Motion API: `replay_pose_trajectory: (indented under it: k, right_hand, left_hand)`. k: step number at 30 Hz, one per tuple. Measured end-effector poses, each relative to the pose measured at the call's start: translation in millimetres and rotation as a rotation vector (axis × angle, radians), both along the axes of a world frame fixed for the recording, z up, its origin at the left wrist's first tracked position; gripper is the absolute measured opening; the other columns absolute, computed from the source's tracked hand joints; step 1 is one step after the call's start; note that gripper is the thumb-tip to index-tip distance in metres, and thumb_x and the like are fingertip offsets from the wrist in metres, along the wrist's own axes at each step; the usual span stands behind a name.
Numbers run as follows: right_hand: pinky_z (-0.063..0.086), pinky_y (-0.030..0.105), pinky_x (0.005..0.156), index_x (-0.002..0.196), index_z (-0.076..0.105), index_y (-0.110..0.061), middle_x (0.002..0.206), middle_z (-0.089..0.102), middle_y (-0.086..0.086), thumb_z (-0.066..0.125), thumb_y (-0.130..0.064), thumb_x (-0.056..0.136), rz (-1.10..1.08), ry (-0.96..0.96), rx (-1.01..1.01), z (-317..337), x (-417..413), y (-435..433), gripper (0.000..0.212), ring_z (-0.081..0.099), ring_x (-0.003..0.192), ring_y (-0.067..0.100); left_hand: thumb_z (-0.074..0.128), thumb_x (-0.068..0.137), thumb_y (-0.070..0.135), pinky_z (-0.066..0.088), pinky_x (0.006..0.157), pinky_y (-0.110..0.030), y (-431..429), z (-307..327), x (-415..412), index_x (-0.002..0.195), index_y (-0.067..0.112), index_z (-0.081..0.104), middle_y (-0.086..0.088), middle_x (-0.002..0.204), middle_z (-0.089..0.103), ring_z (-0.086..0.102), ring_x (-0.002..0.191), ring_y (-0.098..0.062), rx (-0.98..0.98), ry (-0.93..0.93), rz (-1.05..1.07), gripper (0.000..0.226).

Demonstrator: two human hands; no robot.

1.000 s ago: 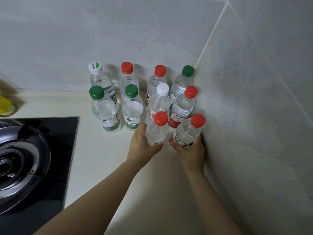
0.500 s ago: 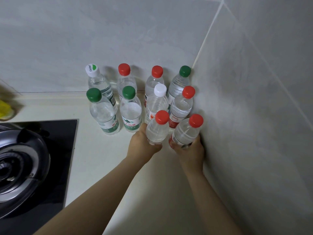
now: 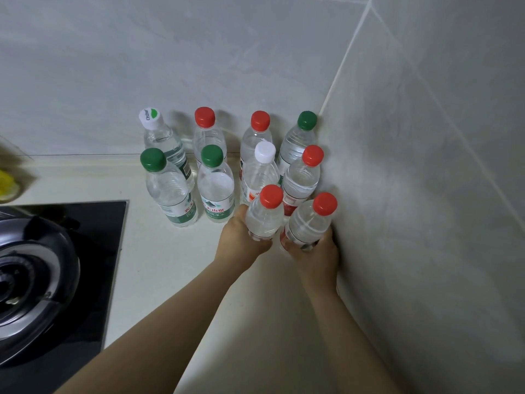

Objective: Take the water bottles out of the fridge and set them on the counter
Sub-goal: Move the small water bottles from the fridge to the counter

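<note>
Two bare forearms reach forward across the table (image 3: pixel 159 268) toward its far right corner, converging as they go. The left hand (image 3: pixel 241 240) wraps from behind around the lower body of a red-capped bottle (image 3: pixel 265 214); the right hand (image 3: pixel 315 251) grips another red-capped bottle (image 3: pixel 311 223) just beside the right wall (image 3: pixel 426 194), knuckles close to it. Both bottles stand upright, side by side. Beyond them eight more bottles (image 3: pixel 216 189) stand in two rows against the back wall. A black stove (image 3: pixel 93 251) lies at the left edge.
</note>
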State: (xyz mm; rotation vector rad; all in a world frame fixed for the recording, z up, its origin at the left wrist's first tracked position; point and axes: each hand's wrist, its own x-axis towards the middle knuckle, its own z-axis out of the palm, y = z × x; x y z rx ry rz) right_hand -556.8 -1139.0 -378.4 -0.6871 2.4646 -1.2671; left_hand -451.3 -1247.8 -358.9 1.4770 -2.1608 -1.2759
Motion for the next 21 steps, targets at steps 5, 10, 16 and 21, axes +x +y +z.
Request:
replay_pose_trajectory:
  k: [5, 10, 16, 21]
  right_hand:
    - [0.058, 0.039, 0.087, 0.125, 0.054, -0.02, 0.121, 0.069, -0.004, 0.09, -0.041, 0.063, -0.005, -0.014, 0.004, 1, 0, 0, 0.074, 0.067, 0.109, 0.019]
    - [0.057, 0.037, 0.09, 0.127, 0.052, -0.018, 0.123, 0.067, -0.003, 0.09, -0.034, 0.065, 0.025, -0.073, 0.009, 8, -1, 2, 0.075, 0.066, 0.11, 0.018]
    - [0.05, 0.023, 0.086, 0.127, 0.052, -0.018, 0.121, 0.063, -0.011, 0.088, -0.027, 0.069, -0.005, -0.171, -0.058, 32, 4, 11, 0.069, 0.062, 0.109, 0.01]
    - [0.048, 0.032, 0.094, 0.127, 0.054, -0.02, 0.123, 0.061, -0.006, 0.081, -0.021, 0.079, 0.007, -0.212, -0.001, 54, 18, 28, 0.055, 0.057, 0.114, 0.014]
  left_hand:
    - [0.079, 0.073, 0.033, 0.04, 0.071, -0.022, 4, 4, 0, 0.122, 0.018, 0.048, 0.006, 0.097, 0.059, 0.053, 0.082, -0.014, 0.029, 0.019, 0.023, 0.059]
    - [0.085, 0.067, 0.024, 0.045, 0.076, -0.028, 7, 9, 4, 0.126, 0.015, 0.048, -0.002, 0.115, 0.064, 0.053, 0.09, -0.016, 0.128, 0.066, 0.055, 0.07]
    - [0.082, 0.072, 0.031, 0.041, 0.073, -0.025, 11, 22, 14, 0.128, 0.008, 0.049, -0.004, 0.115, 0.061, 0.053, 0.09, -0.015, 0.163, 0.041, 0.076, 0.069]
    - [0.079, 0.074, 0.036, 0.048, 0.093, -0.033, 22, 40, 37, 0.133, 0.013, 0.048, -0.003, 0.133, 0.056, 0.055, 0.119, -0.022, 0.085, 0.014, 0.056, 0.071]
